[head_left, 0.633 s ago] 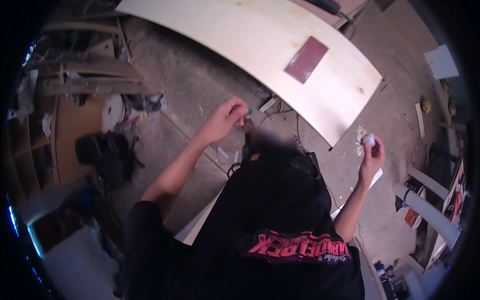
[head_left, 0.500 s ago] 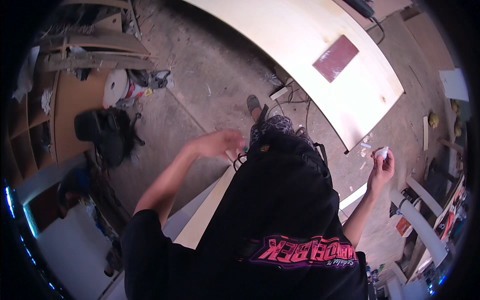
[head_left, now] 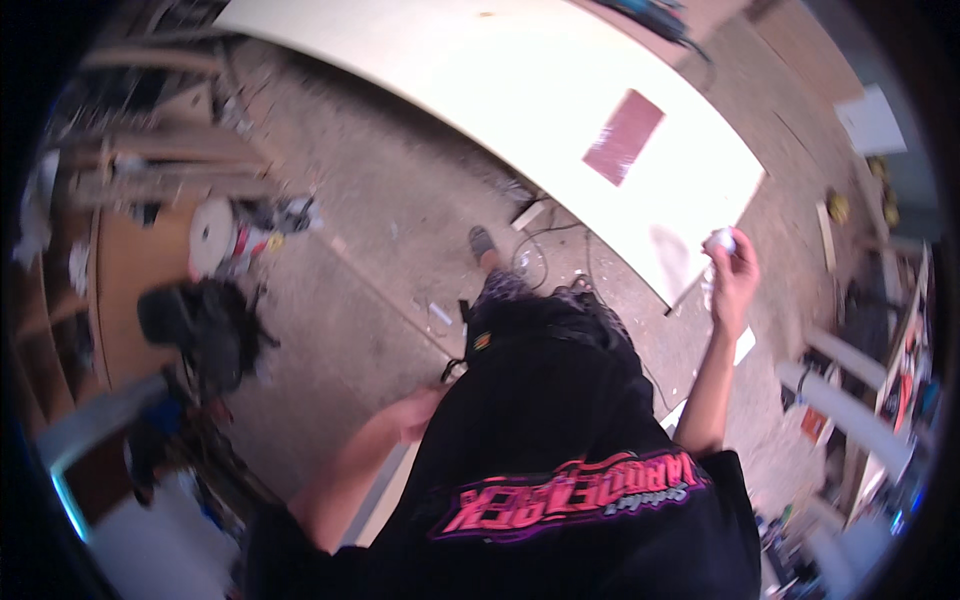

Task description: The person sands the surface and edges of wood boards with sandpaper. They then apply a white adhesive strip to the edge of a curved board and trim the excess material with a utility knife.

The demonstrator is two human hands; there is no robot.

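A small white rounded object (head_left: 722, 241) is gripped in my right hand (head_left: 733, 275), raised by the near right corner of a pale board (head_left: 470, 80). On that board lies a reddish-brown rectangle (head_left: 623, 137) with a shiny surface. My left hand (head_left: 420, 410) is low beside my black-clad body, blurred and partly hidden by it; I cannot tell what, if anything, it holds. My feet, one in a grey shoe (head_left: 483, 245), show below the board's edge near loose cables.
A dark chair (head_left: 200, 330), wooden shelving (head_left: 50, 330) and a white spool (head_left: 213, 233) stand left, near what may be a person (head_left: 155, 445). A power tool (head_left: 650, 20) lies behind the board. Pale rolls (head_left: 840, 410) and cluttered materials are at the right.
My left hand has dropped from in front of me, where it held a small green item, to beside my body. My right hand has risen toward the board's corner with the white object.
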